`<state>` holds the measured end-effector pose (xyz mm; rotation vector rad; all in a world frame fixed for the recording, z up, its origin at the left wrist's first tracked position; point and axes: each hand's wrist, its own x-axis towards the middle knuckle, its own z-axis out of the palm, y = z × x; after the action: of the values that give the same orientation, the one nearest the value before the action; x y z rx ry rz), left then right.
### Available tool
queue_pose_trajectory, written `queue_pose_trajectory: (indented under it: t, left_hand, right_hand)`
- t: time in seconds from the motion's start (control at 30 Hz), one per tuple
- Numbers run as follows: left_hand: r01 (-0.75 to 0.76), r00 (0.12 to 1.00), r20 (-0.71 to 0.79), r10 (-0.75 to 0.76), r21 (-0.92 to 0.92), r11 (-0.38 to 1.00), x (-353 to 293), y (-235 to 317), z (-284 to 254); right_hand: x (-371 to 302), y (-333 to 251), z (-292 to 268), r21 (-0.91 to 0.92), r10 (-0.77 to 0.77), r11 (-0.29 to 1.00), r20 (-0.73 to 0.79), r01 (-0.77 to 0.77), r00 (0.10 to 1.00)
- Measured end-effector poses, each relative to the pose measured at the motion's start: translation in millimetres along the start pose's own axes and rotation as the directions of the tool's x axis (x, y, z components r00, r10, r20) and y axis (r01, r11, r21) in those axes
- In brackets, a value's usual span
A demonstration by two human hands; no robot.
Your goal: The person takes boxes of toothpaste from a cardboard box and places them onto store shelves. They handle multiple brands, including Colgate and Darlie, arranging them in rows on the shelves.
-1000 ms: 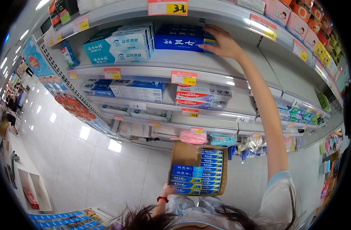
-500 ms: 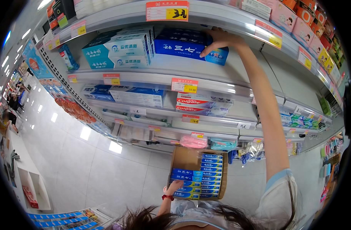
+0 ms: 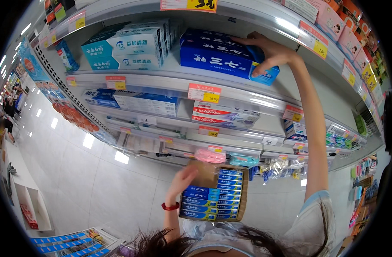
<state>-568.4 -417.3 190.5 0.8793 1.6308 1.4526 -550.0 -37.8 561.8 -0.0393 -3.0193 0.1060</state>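
Observation:
Dark blue toothpaste boxes (image 3: 213,58) lie close together on the upper shelf (image 3: 161,77). My right hand (image 3: 268,51) reaches up to their right end. Its thumb presses the light blue end of the front box while the fingers curl over the top. Low down, my left hand (image 3: 184,180), with a red band at the wrist, is raised over the left side of an opened cardboard carton (image 3: 244,192). Its fingers are smeared by motion. Stacked blue toothpaste boxes (image 3: 200,201) fill much of the carton in two columns.
Teal and white toothpaste boxes (image 3: 138,45) stand left of the dark blue ones. A shelf edge with price tags (image 3: 313,38) runs above my right hand. Lower shelves hold more boxes (image 3: 221,113) and pink packs (image 3: 210,155). A white counter (image 3: 37,201) stands at left.
My left hand has lifted off the boxes in the carton and moved up and left. My right hand still grips the box, whose right end sits slightly farther right and lower in view.

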Motion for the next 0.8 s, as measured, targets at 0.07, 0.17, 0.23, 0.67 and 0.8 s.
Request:
queue_pose_trajectory:
  t: [0.07,0.17,0.23,0.67,0.8]
  left_hand:
    - [-0.155,0.987,-0.052,0.155,-0.004,0.988,9,72,-18]
    - [-0.449,0.884,-0.088,0.458,0.112,0.887,16,172,-40]
    - [-0.607,0.774,-0.086,0.628,0.184,0.773,22,215,-49]
    - [-0.039,0.830,-0.386,0.402,0.678,0.734,158,330,-31]
    - [-0.113,0.707,-0.459,0.538,0.678,0.726,171,320,-17]
  right_hand:
    - [-14,2,-8,0.053,-0.053,0.997,0.041,0.051,0.998]
    - [-38,6,-14,0.164,-0.150,0.977,0.075,0.136,0.986]
    - [-55,3,-6,0.166,-0.045,0.985,0.007,0.043,0.999]
    - [-122,-52,40,0.638,0.644,0.694,-0.341,-0.334,0.685]
    - [-107,-52,51,0.635,0.717,0.660,-0.373,-0.401,0.589]
